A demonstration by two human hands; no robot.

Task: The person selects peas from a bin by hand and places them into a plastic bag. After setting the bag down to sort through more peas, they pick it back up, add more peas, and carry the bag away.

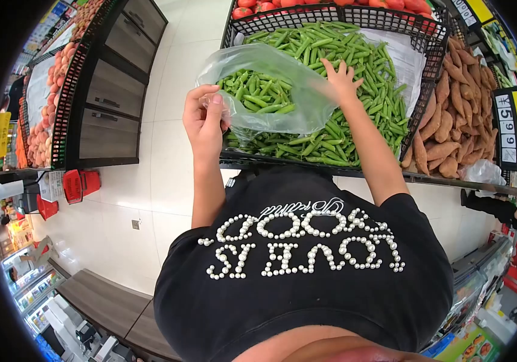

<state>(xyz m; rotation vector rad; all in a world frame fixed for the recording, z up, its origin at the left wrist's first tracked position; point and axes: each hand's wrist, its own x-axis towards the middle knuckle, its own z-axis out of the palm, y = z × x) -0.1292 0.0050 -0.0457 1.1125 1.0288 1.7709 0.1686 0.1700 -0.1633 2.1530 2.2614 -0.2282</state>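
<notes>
A clear plastic bag (270, 66) lies over a heap of green pea pods (373, 114) in a black mesh crate (436, 57). At the bag's left edge my left hand (207, 114) pinches the plastic between thumb and fingers. Pods show through the bag's opening; whether they are inside or beneath it I cannot tell. My right hand (341, 82) has its fingers spread over the pods at the bag's right side, holding nothing.
Red tomatoes (264, 7) fill a crate beyond the pods. Sweet potatoes (451, 120) are piled to the right, beside a price sign (515, 130). A dark cabinet (110, 99) with produce stands left. Red baskets (81, 184) sit on the floor. A person (503, 211) is at the far right.
</notes>
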